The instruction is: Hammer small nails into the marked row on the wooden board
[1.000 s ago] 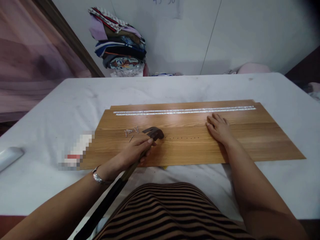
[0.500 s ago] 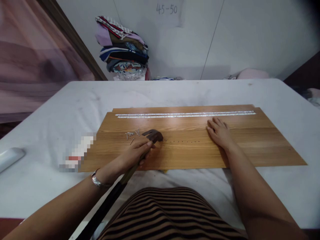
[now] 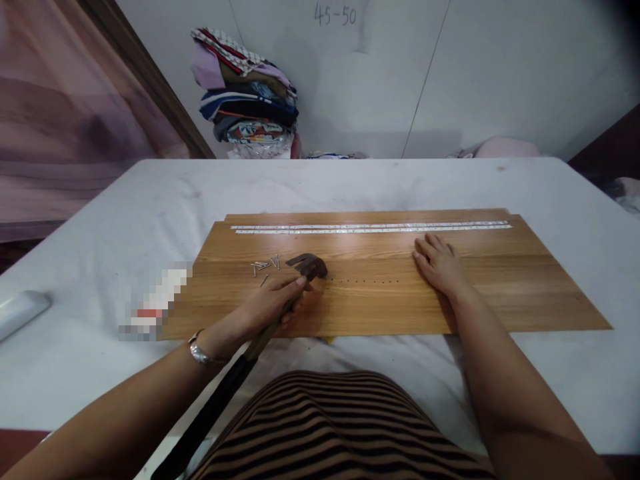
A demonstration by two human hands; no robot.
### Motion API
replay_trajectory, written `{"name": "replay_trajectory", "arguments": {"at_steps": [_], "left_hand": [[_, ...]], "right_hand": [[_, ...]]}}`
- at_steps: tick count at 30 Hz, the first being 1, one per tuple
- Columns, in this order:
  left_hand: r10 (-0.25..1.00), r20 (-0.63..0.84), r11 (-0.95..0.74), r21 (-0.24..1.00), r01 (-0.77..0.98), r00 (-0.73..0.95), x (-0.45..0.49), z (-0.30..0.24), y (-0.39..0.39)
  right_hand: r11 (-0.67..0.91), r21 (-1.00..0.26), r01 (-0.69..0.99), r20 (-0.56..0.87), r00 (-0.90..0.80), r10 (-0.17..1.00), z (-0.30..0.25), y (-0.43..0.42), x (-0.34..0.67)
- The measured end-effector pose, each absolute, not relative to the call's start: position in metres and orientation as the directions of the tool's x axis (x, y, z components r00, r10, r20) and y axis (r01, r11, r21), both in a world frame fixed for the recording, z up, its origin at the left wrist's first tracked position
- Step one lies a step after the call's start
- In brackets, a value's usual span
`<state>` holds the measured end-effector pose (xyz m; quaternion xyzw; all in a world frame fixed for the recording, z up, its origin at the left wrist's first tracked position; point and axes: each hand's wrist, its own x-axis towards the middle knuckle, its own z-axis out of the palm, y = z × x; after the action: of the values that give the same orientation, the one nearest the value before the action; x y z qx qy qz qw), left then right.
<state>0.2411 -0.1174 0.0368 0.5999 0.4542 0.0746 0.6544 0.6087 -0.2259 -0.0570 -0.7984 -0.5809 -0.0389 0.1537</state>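
Observation:
My left hand (image 3: 275, 300) is wrapped round the handle of a claw hammer (image 3: 313, 265), close below its dark head. The long handle slants down toward me, ending in a black grip. The head is over a wooden board (image 3: 520, 287), at the left end of a row of small dark dots (image 3: 364, 281); whether it touches the wood I cannot tell. Several loose nails (image 3: 260, 267) lie on the board left of the hammer head. My right hand (image 3: 437, 263) rests flat on the board, fingers stretched out, right of the dotted row.
Two white measuring strips (image 3: 375, 228) run along the board's far part. The board lies on a white-covered table (image 3: 350, 183). A blurred-out item (image 3: 165, 300) is at its left edge. Folded clothes (image 3: 245, 93) are stacked behind the table, and a pink curtain (image 3: 65, 113) hangs at left.
The hammer head and my left hand have shifted very slightly to the right and away from me. My right hand stays in place on the board.

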Motion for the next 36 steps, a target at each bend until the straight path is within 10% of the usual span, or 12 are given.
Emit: {"name": "replay_trajectory", "arguments": {"at_steps": [36], "left_hand": [[0.615,-0.533,0.293,0.839,0.459,0.582,0.2409,0.031,-0.1195]], "right_hand": [[-0.292,-0.195,0.936,0.233,0.333,0.914,-0.0563,-0.2256,0.6081]]}}
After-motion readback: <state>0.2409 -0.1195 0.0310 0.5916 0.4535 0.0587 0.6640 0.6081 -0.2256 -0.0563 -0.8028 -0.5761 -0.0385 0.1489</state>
